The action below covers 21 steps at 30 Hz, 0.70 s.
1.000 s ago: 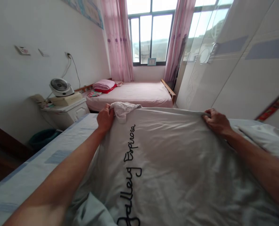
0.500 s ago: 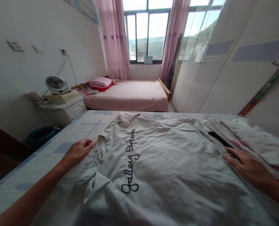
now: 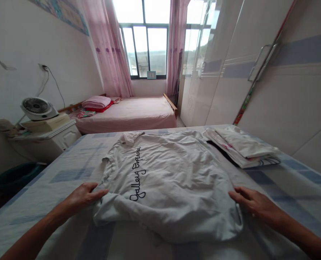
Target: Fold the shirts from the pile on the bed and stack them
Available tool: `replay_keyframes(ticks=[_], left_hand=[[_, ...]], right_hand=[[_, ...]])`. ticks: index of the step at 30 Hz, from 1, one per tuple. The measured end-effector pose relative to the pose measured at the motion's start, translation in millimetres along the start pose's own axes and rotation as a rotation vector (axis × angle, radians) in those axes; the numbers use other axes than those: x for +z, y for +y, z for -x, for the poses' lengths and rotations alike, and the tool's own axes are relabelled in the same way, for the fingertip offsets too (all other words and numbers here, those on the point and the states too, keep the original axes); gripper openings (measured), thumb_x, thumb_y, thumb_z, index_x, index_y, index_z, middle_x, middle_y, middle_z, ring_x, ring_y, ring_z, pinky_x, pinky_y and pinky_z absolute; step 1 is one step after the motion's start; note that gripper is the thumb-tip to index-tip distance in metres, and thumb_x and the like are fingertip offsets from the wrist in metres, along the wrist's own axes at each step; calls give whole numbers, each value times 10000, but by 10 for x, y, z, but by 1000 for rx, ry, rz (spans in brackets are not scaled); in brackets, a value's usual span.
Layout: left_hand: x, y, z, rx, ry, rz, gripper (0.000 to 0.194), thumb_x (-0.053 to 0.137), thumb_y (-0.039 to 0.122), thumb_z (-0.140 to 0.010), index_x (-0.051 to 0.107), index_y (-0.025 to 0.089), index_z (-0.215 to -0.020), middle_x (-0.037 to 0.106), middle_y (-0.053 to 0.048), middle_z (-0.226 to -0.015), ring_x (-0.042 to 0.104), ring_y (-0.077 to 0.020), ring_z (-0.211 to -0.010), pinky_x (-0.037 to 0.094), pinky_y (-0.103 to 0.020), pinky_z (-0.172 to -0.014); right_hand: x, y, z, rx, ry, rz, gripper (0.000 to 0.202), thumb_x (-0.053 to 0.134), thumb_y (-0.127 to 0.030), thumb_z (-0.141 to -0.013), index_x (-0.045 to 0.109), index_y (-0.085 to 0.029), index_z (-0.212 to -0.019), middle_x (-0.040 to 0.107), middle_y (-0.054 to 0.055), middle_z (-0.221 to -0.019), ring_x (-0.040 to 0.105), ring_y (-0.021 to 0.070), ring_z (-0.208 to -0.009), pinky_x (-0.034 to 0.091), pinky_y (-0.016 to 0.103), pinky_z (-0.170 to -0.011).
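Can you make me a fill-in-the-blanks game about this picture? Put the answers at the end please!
1. The left hand and the right hand are at the edges of a pale garment with ____ writing on it.
2. Of the two hands, the ____ one is nearer to the folded clothes.
3. The curtains beside the window are mostly ____.
4. The fan sits on a box at the ____ side of the picture.

Missing words: black; right; pink; left.
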<state>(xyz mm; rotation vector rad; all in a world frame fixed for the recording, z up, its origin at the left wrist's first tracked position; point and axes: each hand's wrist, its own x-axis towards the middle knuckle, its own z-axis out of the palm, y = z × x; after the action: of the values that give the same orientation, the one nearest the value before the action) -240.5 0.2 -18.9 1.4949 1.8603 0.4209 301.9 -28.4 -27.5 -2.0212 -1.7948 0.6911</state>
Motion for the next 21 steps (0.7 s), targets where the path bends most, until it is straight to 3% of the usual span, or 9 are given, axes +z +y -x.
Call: replay_keyframes(ticks=[3, 7, 12, 15, 18, 21], left_hand=[[2, 105, 142, -21, -44, 233, 530, 682, 632, -578, 675, 184, -861, 718, -49, -855, 659, -278, -845, 519, -320, -702], [-2, 233, 344, -23, -23, 449, 553, 698, 558, -642, 606, 212, -1063, 696, -54, -1028, 656, -273, -958, 556, -343, -771], [-5, 212, 354, -74, 68, 614, 564, 753, 442, -639, 550, 205, -1109, 668, -63, -1071, 668, -216, -877, 571, -278, -677], [-164, 298, 325, -39, 221, 761, 499, 748, 285, -615, 560, 199, -1069, 680, -35, -959, 643, -154, -715, 551, -233, -596], [-430, 461, 399, 34, 379, 844, 428, 693, 207, -603, 593, 211, -1020, 672, 13, -853, 590, -112, -626, 525, -201, -545], [-623, 517, 583, 40, 412, 772, 391, 696, 278, -587, 625, 243, -969, 658, 38, -755, 555, -126, -573, 498, -220, -481]], right_hand=[[43, -61, 70, -70, -70, -32, 415, 529, -615, -717, 551, -210, -628, 611, 11, -664, 560, 183, -649, 433, 279, -592], [91, -137, 149, -136, -115, -225, 361, 553, -564, -714, 596, -206, -745, 637, 24, -754, 581, 207, -739, 458, 292, -647], [151, -286, 186, -108, 42, -325, 316, 601, -514, -657, 557, -224, -773, 616, 24, -730, 578, 204, -707, 475, 304, -632], [-28, -413, 145, -98, 217, -426, 299, 576, -517, -670, 483, -244, -750, 562, 6, -688, 554, 182, -639, 472, 307, -606], [-364, -502, 153, -94, 405, -520, 315, 573, -540, -688, 473, -274, -824, 553, 4, -703, 510, 167, -566, 445, 310, -545], [-637, -404, 242, -64, 417, -475, 323, 587, -575, -679, 516, -313, -853, 544, 7, -673, 455, 165, -529, 416, 325, -511]])
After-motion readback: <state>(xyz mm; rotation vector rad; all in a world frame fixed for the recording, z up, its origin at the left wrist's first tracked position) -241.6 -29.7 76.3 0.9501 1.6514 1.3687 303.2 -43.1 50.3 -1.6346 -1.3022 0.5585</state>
